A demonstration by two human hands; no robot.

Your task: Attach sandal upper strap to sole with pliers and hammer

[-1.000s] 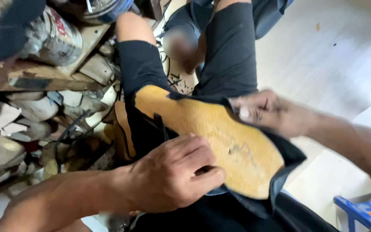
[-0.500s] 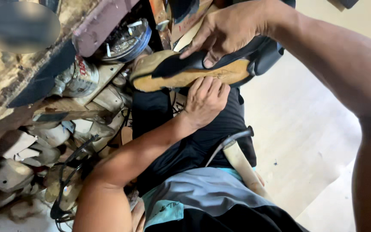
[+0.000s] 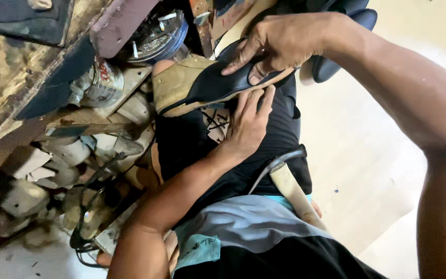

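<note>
Two hands work one shoe sole, a tan insole board (image 3: 179, 85) with a black upper (image 3: 215, 82) wrapped over it, held up above the person's lap. The right hand (image 3: 280, 44) lies on top, its fingers (image 3: 238, 58) spread long across the black leather and its thumb tucked under the sole's edge, so the piece is pinched between them. The left hand (image 3: 249, 124) comes up from below, its fingers (image 3: 256, 103) nearly straight and close together, their tips touching the underside of the sole just beneath the right thumb; it grips nothing. Beyond the right fingertips the tan heel end sticks out bare. Past that heel stand a dented tin can (image 3: 99, 85) and a round tin of nails (image 3: 156, 39) on a cluttered wooden rack.

Judging by the grips, the step in hand is pressing and smoothing the upper onto the board. The next move calls for firm, even pressure from both sides while the right-hand pinch keeps the leather from sliding off the edge.
</note>
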